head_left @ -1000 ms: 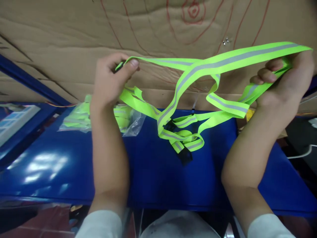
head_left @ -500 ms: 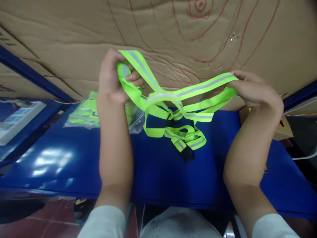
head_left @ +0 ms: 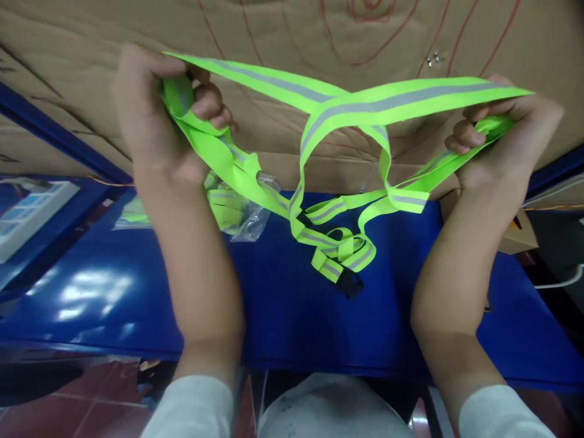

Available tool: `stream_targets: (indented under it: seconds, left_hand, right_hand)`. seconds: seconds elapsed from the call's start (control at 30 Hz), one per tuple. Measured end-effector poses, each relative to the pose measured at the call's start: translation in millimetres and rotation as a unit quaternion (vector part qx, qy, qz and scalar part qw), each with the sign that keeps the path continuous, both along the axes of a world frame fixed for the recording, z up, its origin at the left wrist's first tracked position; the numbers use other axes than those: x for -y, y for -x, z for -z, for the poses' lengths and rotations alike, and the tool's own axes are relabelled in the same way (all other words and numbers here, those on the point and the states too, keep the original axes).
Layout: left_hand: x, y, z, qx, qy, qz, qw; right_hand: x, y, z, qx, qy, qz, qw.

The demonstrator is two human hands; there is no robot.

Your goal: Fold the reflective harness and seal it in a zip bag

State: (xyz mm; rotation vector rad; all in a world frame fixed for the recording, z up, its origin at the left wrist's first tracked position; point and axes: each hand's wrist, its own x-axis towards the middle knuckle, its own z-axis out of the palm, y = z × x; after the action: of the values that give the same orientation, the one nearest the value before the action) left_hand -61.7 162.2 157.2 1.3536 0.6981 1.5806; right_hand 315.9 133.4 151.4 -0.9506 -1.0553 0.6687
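Observation:
A neon-green reflective strap vest (head_left: 337, 109) with a grey stripe is stretched in the air between both hands. My left hand (head_left: 155, 115) grips one folded end at the upper left, fingers curled round the bands. My right hand (head_left: 506, 137) clutches the other end at the upper right. Loose loops of the vest hang down in the middle and rest on the blue table (head_left: 283, 304), ending in a black buckle (head_left: 350, 283).
Clear plastic bags with more green vests (head_left: 232, 213) lie on the table behind my left forearm. A cardboard sheet (head_left: 292, 36) with red pen lines stands behind the table. A small cardboard box (head_left: 520, 231) sits at the right.
Both hands have moved apart and upward, pulling the top bands of the vest taut again after bringing them closer together half a second ago.

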Motion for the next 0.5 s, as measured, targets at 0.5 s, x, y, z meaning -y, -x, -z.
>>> stream_targets:
  seconds: [0.5]
  left_hand:
    - [-9.4,-4.5,4.6,-0.022,-0.174,-0.076,0.982]
  right_hand:
    - [-7.7,-0.1,9.9,0.186,0.029,0.143,0.972]
